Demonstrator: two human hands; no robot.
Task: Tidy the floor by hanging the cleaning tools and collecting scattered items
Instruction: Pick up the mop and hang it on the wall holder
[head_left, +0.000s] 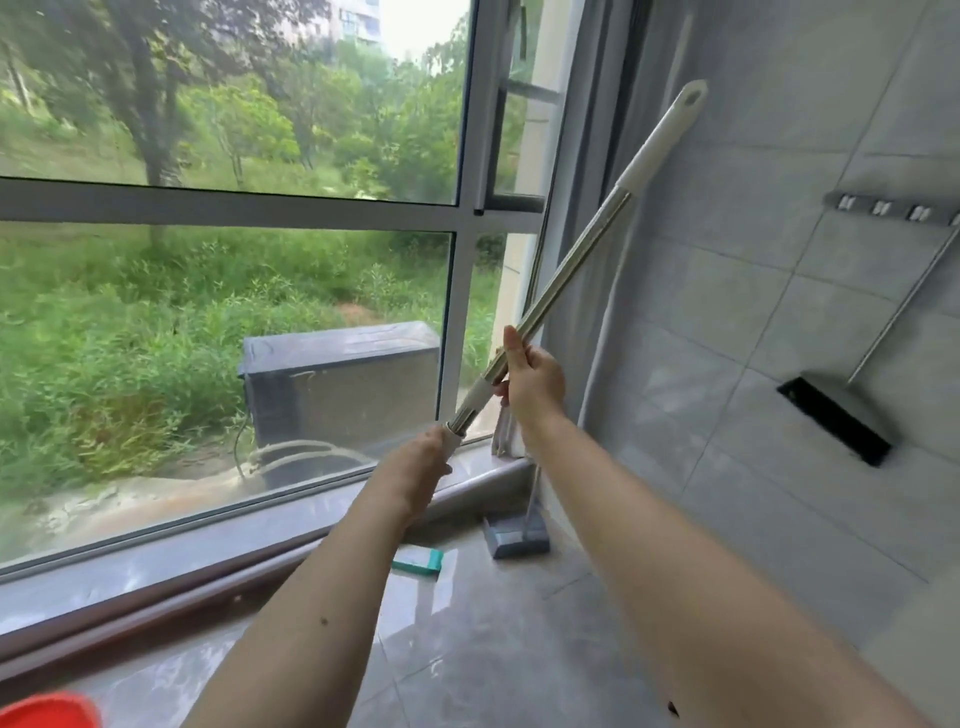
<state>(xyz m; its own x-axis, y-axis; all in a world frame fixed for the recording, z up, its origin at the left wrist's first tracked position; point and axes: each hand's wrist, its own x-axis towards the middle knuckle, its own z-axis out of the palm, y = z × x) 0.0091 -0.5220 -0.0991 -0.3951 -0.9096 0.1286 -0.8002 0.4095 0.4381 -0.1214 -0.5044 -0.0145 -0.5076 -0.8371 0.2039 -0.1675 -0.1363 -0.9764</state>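
Both my hands grip a long metal mop handle (582, 254) with a white end cap, tilted up towards the right wall. My left hand (415, 475) holds its lower white joint; my right hand (532, 382) holds the steel shaft just above. The handle's lower part is hidden behind my hands and arms. A wall rack (898, 208) with several white clips sits on the tiled wall at the upper right, apart from the handle's tip. A black squeegee (836, 418) with a thin metal handle hangs from that rack.
A grey-blue mop head (514, 538) stands on the floor by the corner under the window sill (260, 540). A teal and white sponge (420, 561) lies on the tiles. A red object (47, 712) shows at the bottom left. A grey curtain (597, 208) hangs beside the window.
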